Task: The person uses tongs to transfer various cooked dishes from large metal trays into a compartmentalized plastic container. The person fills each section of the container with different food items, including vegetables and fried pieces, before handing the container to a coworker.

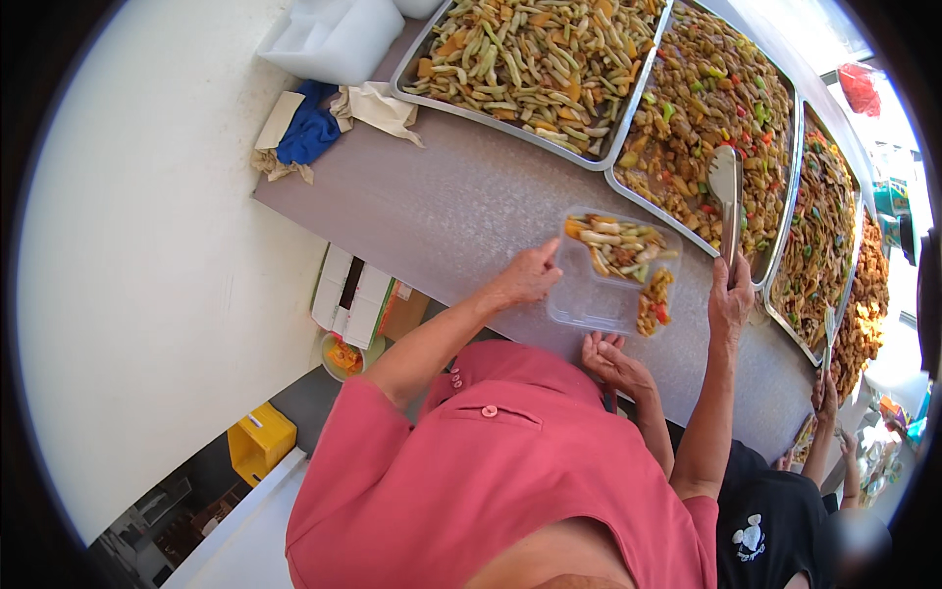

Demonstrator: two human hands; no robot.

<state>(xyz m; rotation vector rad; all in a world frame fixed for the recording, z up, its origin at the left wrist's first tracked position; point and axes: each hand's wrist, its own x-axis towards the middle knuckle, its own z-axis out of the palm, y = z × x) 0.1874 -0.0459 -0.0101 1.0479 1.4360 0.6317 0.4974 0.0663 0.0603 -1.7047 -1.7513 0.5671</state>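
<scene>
My left hand [531, 275] is at the left edge of a clear plastic compartment container [589, 313], index finger extended; whether it grips the rim cannot be told. Green and orange vegetables [618, 247] fill the upper compartment, and a saucy mixed dish [653, 303] the small right one; the large lower-left compartment holds no food. My right hand [730, 298] grips metal serving tongs [728, 199], their broad slotted end over a large metal tray [618, 180] of mixed stir-fry. Another person's hand [614, 361] is just below the container.
A metal tray [508, 132] of vegetables stands at the top, with more food trays [791, 335] at right. White foam containers [338, 44] and blue and beige cloths [309, 132] lie upper left. A person in black [773, 501] works at lower right. A yellow crate [261, 442] sits below left.
</scene>
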